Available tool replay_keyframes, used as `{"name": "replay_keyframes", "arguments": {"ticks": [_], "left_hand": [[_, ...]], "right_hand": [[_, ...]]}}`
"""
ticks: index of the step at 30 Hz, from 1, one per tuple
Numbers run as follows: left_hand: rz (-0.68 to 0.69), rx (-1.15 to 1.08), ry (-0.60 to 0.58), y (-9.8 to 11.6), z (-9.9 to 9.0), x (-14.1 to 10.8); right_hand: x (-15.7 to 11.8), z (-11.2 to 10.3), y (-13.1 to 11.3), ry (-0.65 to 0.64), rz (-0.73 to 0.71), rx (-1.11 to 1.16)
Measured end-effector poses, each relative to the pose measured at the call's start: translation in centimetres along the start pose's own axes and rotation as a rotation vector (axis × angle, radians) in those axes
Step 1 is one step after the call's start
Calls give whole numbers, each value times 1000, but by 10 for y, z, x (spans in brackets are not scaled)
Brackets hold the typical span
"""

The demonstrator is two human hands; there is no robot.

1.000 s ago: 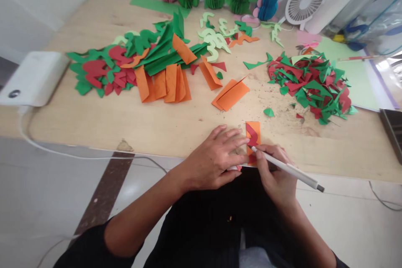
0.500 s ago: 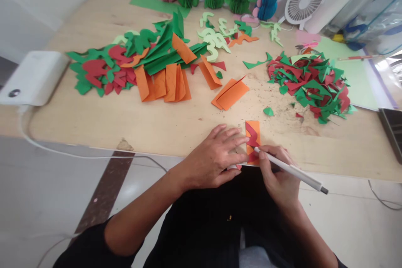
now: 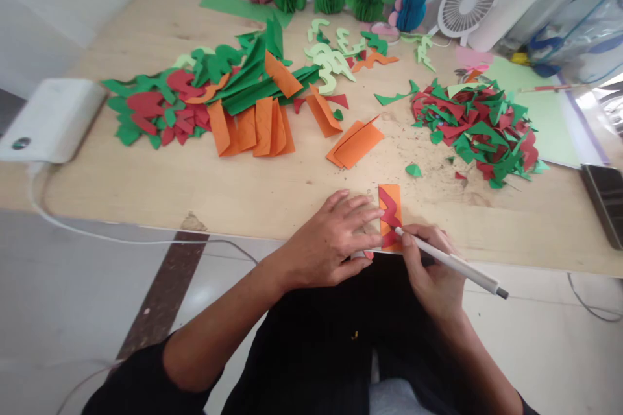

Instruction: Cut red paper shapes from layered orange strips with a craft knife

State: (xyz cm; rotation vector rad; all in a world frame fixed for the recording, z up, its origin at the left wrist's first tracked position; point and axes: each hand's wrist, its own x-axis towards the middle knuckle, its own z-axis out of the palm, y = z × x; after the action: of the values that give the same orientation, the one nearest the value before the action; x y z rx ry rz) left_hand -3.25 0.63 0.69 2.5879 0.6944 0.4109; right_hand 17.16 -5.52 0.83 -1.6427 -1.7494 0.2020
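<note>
Well, left hand (palm down).

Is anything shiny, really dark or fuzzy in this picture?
In the head view, light shines pale on the floor tiles beside the dark stripe; in the head view, the black clothes are so dark folds hardly show; the head view is a little soft, so the red-and-green scrap pile smudges together, though the white pen is easy to see.

No readable lettering or numbers anywhere; no legible labels, brands or signs
</note>
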Motion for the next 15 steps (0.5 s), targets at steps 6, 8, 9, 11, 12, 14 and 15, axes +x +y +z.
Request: {"name": "replay_keyframes", "arguments": {"ticks": [6,8,9,11,12,14,15], "left_hand": [[4,0,-5,0,0,0],[5,0,-3,0,1,-1],[6,1,0,0,1,-1],[7,4,3,0,2,-1],[6,5,4,0,2,-1],[5,6,4,0,2,-1],[5,5,3,0,2,-1]], "right_hand": [[1,0,-1,3,-8,0],[1,0,-1,4,-17,-3],[1,0,-1,5,-20,-4],[1,-1,-1,7,-25,-5],[1,-1,-1,7,-27,-7],[0,-1,-1,6,-32,-9],[0,-2,-1,6,-37,-10]]}}
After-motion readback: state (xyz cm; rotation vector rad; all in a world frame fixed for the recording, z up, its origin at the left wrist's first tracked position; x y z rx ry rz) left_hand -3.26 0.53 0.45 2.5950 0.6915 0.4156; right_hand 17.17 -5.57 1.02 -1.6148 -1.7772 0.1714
